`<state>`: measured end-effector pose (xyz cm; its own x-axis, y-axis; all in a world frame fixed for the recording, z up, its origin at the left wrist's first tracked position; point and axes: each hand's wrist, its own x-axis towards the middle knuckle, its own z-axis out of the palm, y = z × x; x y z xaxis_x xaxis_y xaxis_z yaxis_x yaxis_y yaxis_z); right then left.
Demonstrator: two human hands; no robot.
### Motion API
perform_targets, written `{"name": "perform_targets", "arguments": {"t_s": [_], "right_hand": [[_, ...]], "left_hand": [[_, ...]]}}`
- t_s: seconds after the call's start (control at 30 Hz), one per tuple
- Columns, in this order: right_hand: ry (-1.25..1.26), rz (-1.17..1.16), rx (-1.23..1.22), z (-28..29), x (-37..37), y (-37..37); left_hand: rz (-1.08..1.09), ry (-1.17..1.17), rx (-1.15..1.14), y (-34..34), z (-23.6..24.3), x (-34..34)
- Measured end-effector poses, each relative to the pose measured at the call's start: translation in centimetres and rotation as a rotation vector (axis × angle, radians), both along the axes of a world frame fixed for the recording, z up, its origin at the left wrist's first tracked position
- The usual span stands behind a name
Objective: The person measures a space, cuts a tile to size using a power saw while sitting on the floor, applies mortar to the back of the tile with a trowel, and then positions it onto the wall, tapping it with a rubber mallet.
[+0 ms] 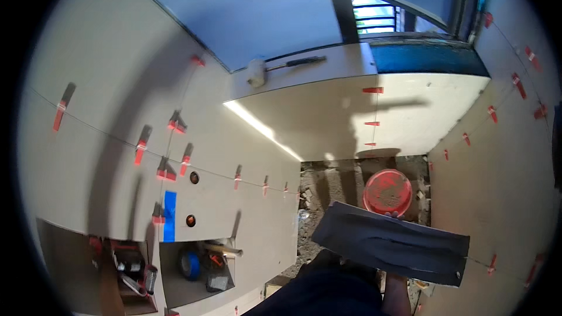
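Note:
A long rectangular dark grey slab (391, 246) with pale edges and an uneven surface is in my right hand (393, 215); the fingertips curl at its far edge and the rest of the hand is hidden beneath it, with my forearm showing below. Just beyond the slab, a red bucket (388, 186) with greyish residue inside sits on the rough, debris-strewn floor (319, 205). I cannot see my left hand. My dark-clothed body fills the lower middle of the view.
Beige tiled walls (263, 140) with red levelling wedges surround the narrow space. A white-headed mallet (257, 72) lies on the ledge (351, 61) below the window opening (374, 6). At lower left, two recessed niches hold tools, a blue tape roll (190, 263) and other small items.

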<state>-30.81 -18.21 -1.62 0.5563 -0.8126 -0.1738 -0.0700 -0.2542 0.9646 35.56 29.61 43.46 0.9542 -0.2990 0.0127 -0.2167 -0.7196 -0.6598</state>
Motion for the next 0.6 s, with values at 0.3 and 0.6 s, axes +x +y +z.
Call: {"name": "perform_targets", "arguments": {"t_s": [0.3, 0.6], "right_hand": [[0.010, 0.111, -0.054, 0.0, 0.9, -1.2], [0.020, 0.183, -0.109, 0.1, 1.5, -2.8]], "left_hand": [[-0.015, -0.002, 0.127, 5.1, 0.8, 1.7], [-0.039, -0.008, 0.205, 8.3, -0.2, 2.4]]}}
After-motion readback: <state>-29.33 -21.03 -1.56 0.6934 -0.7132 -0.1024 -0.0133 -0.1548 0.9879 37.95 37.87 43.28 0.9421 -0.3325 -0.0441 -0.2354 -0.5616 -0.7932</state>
